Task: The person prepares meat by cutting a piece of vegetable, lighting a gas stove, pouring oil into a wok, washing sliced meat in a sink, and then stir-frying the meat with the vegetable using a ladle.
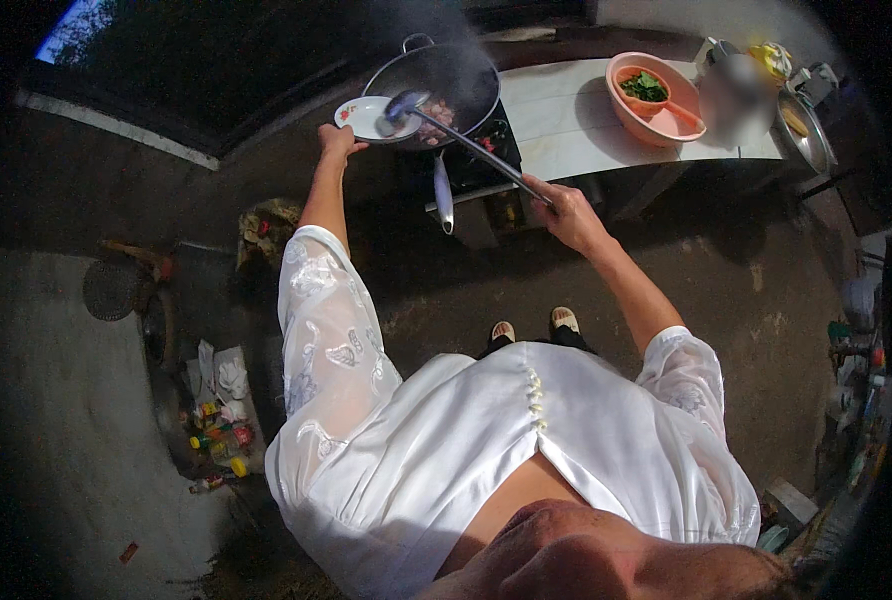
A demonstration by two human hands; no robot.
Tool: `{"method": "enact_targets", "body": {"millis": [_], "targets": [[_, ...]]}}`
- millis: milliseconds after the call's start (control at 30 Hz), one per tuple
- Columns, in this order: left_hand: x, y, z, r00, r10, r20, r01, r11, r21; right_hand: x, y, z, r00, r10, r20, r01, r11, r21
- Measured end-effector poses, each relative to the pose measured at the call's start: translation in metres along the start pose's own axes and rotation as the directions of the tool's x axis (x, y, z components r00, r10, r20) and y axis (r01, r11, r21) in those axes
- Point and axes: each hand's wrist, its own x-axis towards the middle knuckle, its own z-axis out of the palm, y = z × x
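Note:
My left hand [339, 142] grips the near-left rim of a white plate [363, 116] with a red floral print. The plate is held over the left edge of a wok [465, 79] with steam rising from it. In my right hand [568, 214] is the long handle of a metal ladle [491, 160]. The ladle's bowl [403, 109] is above the plate's right part, partly blurred. Pieces of pinkish meat [437, 121] lie in the wok just right of the plate. The wok's handle [443, 193] points towards me over the front of the stove [502, 142].
Right of the stove, a white tiled counter [551, 112] bears a pink basin [618, 112], which holds an orange ladle-shaped strainer [645, 109] with leafy greens [645, 86]. Farther right is a metal bowl [806, 127]. Bottles and other litter [225, 442] lie at the left.

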Motion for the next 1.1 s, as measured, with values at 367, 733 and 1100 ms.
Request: {"method": "enact_targets", "body": {"millis": [367,733,1100], "targets": [[-0.004,0.008,-0.013,0.994,0.107,-0.008,-0.099,0.941,0.324,0.038,0.039,-0.010,0.992,0.118,-0.052,-0.127,0.964,-0.232],[-0.046,-0.054,-0.079,0.947,0.320,-0.036,-0.315,0.944,0.099,0.047,0.003,-0.053,0.950,0.187,0.249,-0.171,0.982,-0.084],[-0.204,-0.149,-0.108,0.982,0.012,-0.187,-0.076,0.937,-0.341,0.106,0.042,0.028,0.997,-0.054,0.061,0.062,0.989,-0.137]]}}
